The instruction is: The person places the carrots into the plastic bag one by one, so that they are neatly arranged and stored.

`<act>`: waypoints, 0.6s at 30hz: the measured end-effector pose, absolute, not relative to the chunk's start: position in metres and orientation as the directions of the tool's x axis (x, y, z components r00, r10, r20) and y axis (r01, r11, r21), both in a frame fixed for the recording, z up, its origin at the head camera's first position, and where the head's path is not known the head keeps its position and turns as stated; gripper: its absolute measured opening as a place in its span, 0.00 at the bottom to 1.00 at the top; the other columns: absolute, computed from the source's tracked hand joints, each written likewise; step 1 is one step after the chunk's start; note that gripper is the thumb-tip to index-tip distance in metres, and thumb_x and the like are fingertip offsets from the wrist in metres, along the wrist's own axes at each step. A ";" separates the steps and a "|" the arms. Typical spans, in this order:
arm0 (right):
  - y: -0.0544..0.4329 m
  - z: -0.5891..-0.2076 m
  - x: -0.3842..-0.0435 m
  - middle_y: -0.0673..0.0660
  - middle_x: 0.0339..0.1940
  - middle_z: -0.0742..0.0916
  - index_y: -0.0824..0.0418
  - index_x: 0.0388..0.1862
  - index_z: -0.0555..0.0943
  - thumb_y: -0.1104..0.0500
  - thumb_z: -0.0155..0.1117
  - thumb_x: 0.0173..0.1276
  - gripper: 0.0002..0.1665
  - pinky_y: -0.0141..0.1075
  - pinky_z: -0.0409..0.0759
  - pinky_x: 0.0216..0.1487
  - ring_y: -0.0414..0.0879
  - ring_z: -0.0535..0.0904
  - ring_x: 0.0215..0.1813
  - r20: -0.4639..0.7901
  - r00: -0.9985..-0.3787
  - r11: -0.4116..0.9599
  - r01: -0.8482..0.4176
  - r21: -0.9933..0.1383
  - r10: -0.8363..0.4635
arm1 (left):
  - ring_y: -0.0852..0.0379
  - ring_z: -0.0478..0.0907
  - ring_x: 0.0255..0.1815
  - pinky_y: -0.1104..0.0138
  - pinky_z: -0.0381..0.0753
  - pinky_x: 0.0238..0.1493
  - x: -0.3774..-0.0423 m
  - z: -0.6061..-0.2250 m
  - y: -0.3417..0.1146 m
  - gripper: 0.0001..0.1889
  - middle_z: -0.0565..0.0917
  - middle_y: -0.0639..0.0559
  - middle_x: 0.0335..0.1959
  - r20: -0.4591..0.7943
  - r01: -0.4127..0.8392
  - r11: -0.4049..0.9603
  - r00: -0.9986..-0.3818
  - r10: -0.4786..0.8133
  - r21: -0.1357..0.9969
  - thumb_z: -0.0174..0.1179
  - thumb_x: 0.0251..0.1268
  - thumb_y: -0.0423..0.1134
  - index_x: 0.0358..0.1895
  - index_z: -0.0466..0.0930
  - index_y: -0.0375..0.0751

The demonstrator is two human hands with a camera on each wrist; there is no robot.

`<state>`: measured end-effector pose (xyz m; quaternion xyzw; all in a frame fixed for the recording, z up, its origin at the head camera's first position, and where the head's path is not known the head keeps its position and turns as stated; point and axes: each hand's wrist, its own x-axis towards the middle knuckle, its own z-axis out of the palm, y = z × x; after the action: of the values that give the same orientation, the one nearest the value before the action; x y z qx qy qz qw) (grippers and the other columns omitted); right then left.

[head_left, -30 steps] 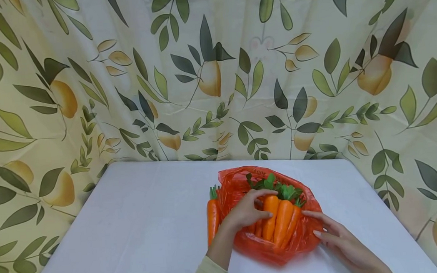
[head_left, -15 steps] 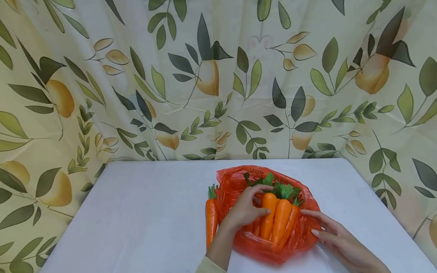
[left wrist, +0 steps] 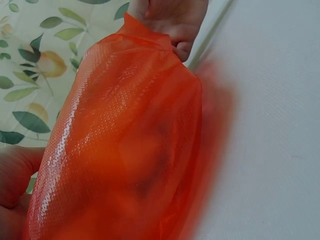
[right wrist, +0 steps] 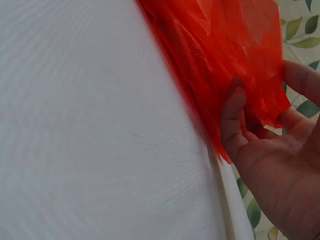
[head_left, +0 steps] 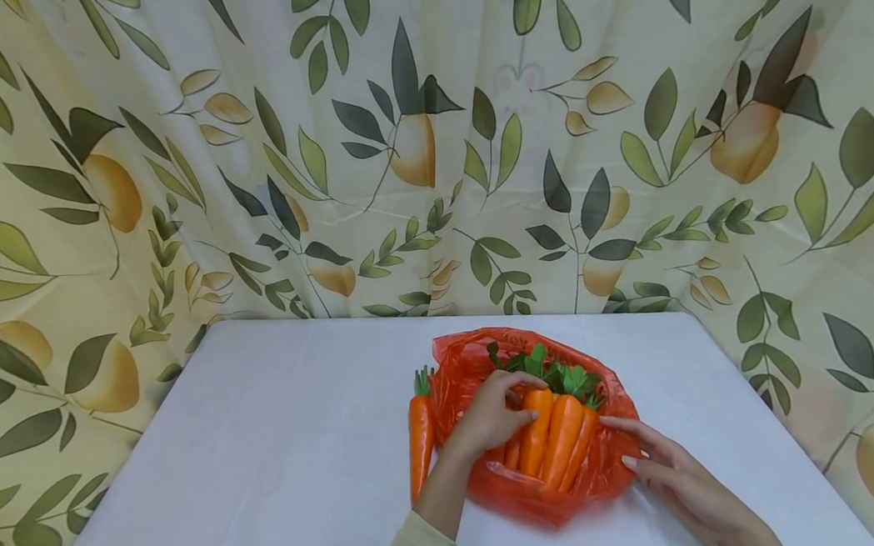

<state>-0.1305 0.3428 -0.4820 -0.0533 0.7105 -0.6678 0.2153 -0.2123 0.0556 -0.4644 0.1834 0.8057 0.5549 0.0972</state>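
Note:
In the head view, a thin red plastic bag (head_left: 461,359) lies with its mouth spread, several orange carrots (head_left: 565,439) with green tops inside it. My left hand (head_left: 490,412) reaches over the left rim, its thumb and index finger around the upper part of the leftmost large carrot (head_left: 536,438). At the bag's right side my right hand (head_left: 678,471) grips the plastic; in the right wrist view its fingers (right wrist: 232,117) curl around the gathered red film. The left wrist view shows the bag's outer wall (left wrist: 120,115), hiding most of its contents.
One loose carrot (head_left: 421,441) lies outside, just left of the bag, partly behind the left forearm. Everything rests on a white-covered table (head_left: 290,449). A leaf-and-fruit patterned curtain (head_left: 369,143) rises behind the table and along its sides.
The head view shifts slightly. Both hands keep their places on the carrot and the bag, with only slight movement of the left fingers.

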 end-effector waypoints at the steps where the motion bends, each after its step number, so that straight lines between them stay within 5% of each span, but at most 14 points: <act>1: 0.343 -0.482 -0.130 0.42 0.74 0.68 0.58 0.83 0.59 0.58 0.53 0.83 0.34 0.31 0.73 0.63 0.28 0.70 0.67 -0.235 -0.903 0.104 0.211 -0.972 -0.360 | 0.57 0.76 0.45 0.68 0.82 0.41 -0.212 -0.464 0.056 0.19 0.75 0.57 0.49 0.045 0.189 0.326 -0.915 0.401 0.926 0.70 0.66 0.29 0.54 0.87 0.56; 18: 0.339 -0.479 -0.129 0.45 0.77 0.65 0.57 0.81 0.64 0.60 0.54 0.82 0.32 0.31 0.73 0.64 0.27 0.68 0.68 -0.203 -0.918 0.096 0.181 -0.979 -0.340 | 0.57 0.77 0.45 0.69 0.82 0.40 -0.213 -0.462 0.056 0.20 0.74 0.54 0.50 0.054 0.194 0.330 -0.919 0.390 0.924 0.72 0.63 0.29 0.56 0.87 0.53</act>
<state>-0.1288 0.3392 -0.4794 -0.0556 0.7141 -0.6701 0.1945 -0.2130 0.0563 -0.4619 0.1800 0.8105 0.5502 0.0890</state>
